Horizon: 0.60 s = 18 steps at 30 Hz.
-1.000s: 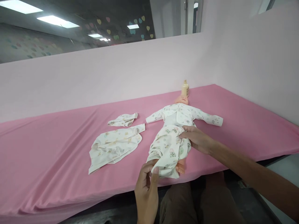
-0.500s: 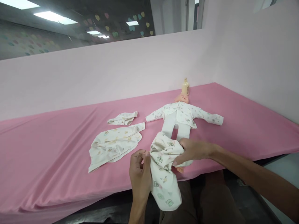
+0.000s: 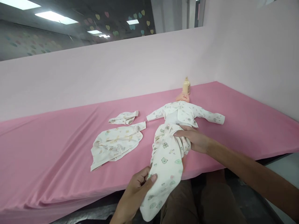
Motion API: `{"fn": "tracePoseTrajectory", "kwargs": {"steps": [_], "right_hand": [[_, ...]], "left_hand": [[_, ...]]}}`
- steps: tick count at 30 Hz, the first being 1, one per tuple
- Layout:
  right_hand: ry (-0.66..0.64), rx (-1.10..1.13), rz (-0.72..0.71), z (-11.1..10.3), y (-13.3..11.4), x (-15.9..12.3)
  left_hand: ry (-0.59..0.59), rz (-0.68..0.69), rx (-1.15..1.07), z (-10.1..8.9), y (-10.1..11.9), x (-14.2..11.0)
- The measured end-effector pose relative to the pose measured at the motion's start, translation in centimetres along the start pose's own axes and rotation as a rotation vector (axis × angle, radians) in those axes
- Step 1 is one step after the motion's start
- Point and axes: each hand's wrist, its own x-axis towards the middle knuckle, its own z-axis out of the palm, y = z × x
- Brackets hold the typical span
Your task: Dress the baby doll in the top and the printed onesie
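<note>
Fabric is bunched between your two hands: your left hand (image 3: 135, 193) pinches the low side of the printed garment (image 3: 165, 161), thumb and fingers narrow, and your right hand (image 3: 198, 141) grips its top right. It lies over the doll's (image 3: 183, 97) lower half, its loose end hanging past the near edge of the pink cover (image 3: 70, 140). Up top, the jacket (image 3: 188, 115) has both sleeves spread and looks on, though its front sits apart over white underwear (image 3: 171, 118). Below, the garment seems only partly on, not smoothed or tucked (the leg openings, I can't make out). Two printed pieces (image 3: 116, 141) lie unworn to the left; a bottle (image 3: 186, 87) stands far behind.
</note>
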Motion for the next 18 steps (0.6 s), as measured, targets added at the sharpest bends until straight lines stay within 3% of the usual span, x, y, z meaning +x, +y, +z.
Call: {"fn": "tracePoseTrajectory", "kwargs": {"steps": [5,9,13,18], "right_hand": [[-0.1,-0.05,0.137,-0.6,0.9,-0.2],[-0.247,-0.151,0.215,-1.1,2.2,-0.3],[-0.398,-0.212,0.19,-0.5,2.2,-0.4],[-0.232,-0.182,0.153,0.5,2.1,-0.3]], "left_hand": [[0.114,0.038,-0.325,0.7,1.3,1.2],[0.022,0.066,-0.361,1.9,2.6,2.6],[-0.044,0.05,-0.327,2.2,3.2,3.7],[-0.1,0.034,-0.305,1.4,3.0,4.0]]}}
